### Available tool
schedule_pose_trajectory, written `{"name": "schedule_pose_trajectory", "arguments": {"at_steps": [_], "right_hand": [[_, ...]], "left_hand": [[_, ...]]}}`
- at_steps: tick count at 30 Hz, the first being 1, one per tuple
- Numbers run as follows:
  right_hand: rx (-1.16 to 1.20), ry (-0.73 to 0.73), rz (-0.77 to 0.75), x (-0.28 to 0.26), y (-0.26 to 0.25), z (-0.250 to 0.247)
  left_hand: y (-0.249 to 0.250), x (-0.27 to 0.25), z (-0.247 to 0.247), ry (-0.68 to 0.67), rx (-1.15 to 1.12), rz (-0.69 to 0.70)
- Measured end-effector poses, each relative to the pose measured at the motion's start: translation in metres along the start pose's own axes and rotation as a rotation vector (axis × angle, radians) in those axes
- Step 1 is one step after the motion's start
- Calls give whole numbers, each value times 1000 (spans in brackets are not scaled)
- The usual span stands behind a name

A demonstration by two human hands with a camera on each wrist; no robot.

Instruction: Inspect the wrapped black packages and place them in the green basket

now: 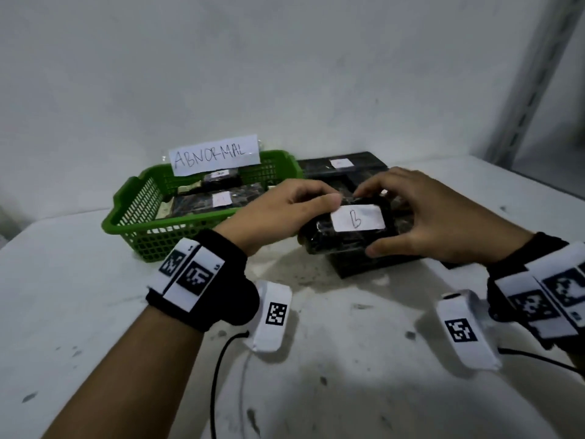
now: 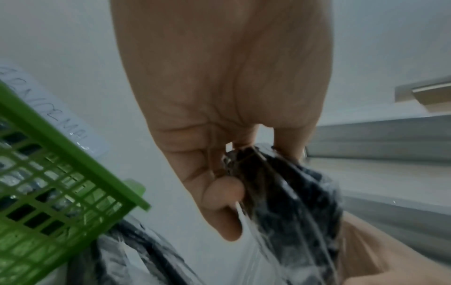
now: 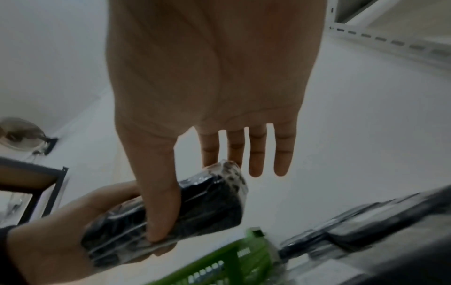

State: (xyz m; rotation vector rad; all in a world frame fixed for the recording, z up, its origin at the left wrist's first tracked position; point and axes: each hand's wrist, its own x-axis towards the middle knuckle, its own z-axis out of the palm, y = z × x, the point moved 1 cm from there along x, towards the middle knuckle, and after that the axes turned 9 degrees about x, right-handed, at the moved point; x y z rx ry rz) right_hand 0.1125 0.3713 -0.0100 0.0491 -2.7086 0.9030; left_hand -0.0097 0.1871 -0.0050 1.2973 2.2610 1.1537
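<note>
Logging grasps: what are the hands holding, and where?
Both hold the wrapped black package: left hand grips its left end, right hand its right end.

Both my forearms reach forward, wrists strapped with black bands. My left grip (image 1: 286,210) curls in, thumb on top and fingers tucked under, pinching. My right grip (image 1: 421,217) is arched, thumb low on the near side, index and middle fingertips touching, the other two fingers sticking out straight.
</note>
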Motion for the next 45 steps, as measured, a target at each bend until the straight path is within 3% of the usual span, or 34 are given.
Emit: {"name": "schedule_pose_trajectory", "arguments": {"at_steps": [6, 9, 14, 20, 35, 40, 45], "right_hand": [[-76, -162, 183, -31, 39, -18], [-188, -254, 237, -35, 54, -13], [-192, -261, 249, -28, 64, 4], [-164, -280, 252, -27, 62, 7], [32, -209, 265, -13, 44, 1], [32, -113, 149, 8, 14, 12], [226, -76, 75, 42, -22, 44]], "left_hand": [[-4, -1, 17, -81, 313, 23], [1, 2, 35, -224, 435, 61], [5, 17, 75, -355, 612, 47], [0, 23, 86, -297, 691, 28], [6, 17, 70, -237, 561, -80], [-3, -5, 37, -43, 357, -133], [-23, -42, -9, 183, 159, -272]]}}
